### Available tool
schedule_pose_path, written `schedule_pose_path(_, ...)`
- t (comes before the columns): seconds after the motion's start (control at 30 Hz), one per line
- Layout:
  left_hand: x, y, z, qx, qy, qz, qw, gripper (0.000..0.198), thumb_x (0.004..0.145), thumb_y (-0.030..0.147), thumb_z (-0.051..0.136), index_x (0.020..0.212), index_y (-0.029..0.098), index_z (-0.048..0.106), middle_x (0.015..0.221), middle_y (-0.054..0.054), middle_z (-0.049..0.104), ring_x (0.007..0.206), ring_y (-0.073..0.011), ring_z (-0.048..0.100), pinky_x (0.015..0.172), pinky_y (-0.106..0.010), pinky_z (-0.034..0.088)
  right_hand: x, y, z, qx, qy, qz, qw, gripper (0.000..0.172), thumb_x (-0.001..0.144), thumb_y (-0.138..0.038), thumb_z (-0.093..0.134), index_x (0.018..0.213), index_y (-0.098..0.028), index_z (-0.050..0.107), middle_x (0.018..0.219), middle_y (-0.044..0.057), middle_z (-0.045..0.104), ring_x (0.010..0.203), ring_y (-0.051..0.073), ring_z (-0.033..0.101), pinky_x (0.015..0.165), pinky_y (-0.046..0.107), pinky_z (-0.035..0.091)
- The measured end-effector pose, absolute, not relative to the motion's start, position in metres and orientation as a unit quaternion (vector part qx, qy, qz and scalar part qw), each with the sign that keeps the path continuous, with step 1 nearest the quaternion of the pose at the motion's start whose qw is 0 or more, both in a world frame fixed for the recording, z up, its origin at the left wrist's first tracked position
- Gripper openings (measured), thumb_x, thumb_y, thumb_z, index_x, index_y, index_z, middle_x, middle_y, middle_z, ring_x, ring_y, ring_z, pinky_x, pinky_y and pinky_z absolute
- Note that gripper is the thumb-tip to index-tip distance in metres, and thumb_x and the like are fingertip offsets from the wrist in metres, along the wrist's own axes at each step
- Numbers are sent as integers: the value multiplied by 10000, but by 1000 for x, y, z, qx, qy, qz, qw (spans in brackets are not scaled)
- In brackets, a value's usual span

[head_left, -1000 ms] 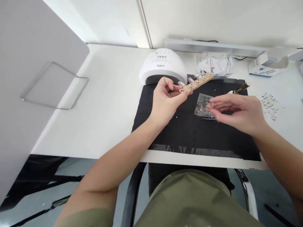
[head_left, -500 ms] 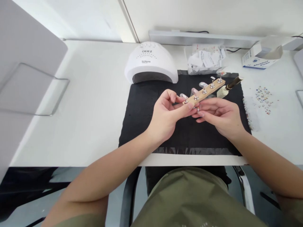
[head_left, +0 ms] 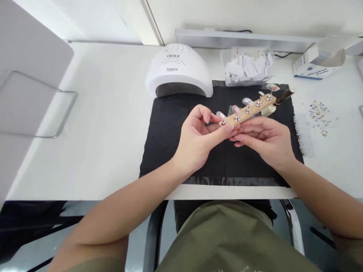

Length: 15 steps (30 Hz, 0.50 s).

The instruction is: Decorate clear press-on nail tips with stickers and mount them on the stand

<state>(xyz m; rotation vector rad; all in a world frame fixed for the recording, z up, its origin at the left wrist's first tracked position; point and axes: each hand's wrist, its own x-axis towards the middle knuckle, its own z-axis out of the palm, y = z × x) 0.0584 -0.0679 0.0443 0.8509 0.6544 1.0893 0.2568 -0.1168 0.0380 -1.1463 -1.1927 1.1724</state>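
Between thumb and fingers my left hand (head_left: 195, 139) grips the left end of a wooden nail-tip stand (head_left: 255, 109), a narrow bar tilted up to the right. Several metal posts rise from it, bearing clear and pinkish false nail tips (head_left: 236, 111). Just below the bar, my right hand (head_left: 268, 141) is closed, thumb against fingers, close to my left fingertips. A tiny reddish spot shows there, but what these fingers pinch is too small to name. Behind the bar's right end is a nail polish bottle (head_left: 268, 110) with a dark, shiny cap, partly hidden.
A white nail lamp (head_left: 178, 73) stands at the back of the black mat (head_left: 170, 151). Behind the mat lies a clear bag of alcohol pads (head_left: 249, 68). An open alcohol pad box (head_left: 317, 64), scattered rhinestones (head_left: 320, 116) and a clear gem case (head_left: 304, 136) are on the right.
The nail tip on the middle post, earlier beside the bar, now sits upright over it. My hands have barely moved; the view has shifted slightly.
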Motion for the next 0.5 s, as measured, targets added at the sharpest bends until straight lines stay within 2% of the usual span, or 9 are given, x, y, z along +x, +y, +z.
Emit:
schedule_pose_path(0.1, 59, -69, 44, 387, 294, 490, 724, 632, 756, 248, 1113, 865, 224, 490, 947, 65, 698, 894, -144, 862, 891, -291, 793, 255, -120, 38, -491, -536, 432, 533, 186, 887, -310, 993, 1022, -358, 874, 1032, -42, 915, 929, 242, 905, 891, 453, 818)
schedule_pose_path(0.2, 59, -69, 45, 393, 300, 485, 722, 656, 752, 271, 1117, 869, 228, 473, 957, 62, 705, 916, -158, 868, 905, -306, 793, 254, -123, 40, -533, -583, 351, 502, 142, 933, -327, 944, 1041, -381, 870, 1072, -47, 916, 978, 268, 905, 946, 510, 811)
schedule_pose_path(0.33, 59, -70, 45, 391, 300, 480, 726, 668, 759, 275, 1111, 875, 233, 454, 944, 67, 705, 918, -167, 877, 919, -317, 793, 253, -126, 43, -550, -604, 292, 497, 137, 965, -315, 917, 1061, -393, 857, 1083, -48, 916, 978, 278, 906, 939, 520, 807)
schedule_pose_path(0.5, 58, -70, 48, 373, 294, 485, 734, 633, 772, 184, 1075, 872, 230, 451, 911, 86, 688, 921, -153, 883, 919, -281, 782, 253, -127, 42, -540, -610, 268, 514, 173, 988, -284, 901, 1108, -396, 848, 1068, -50, 915, 955, 266, 907, 902, 495, 804)
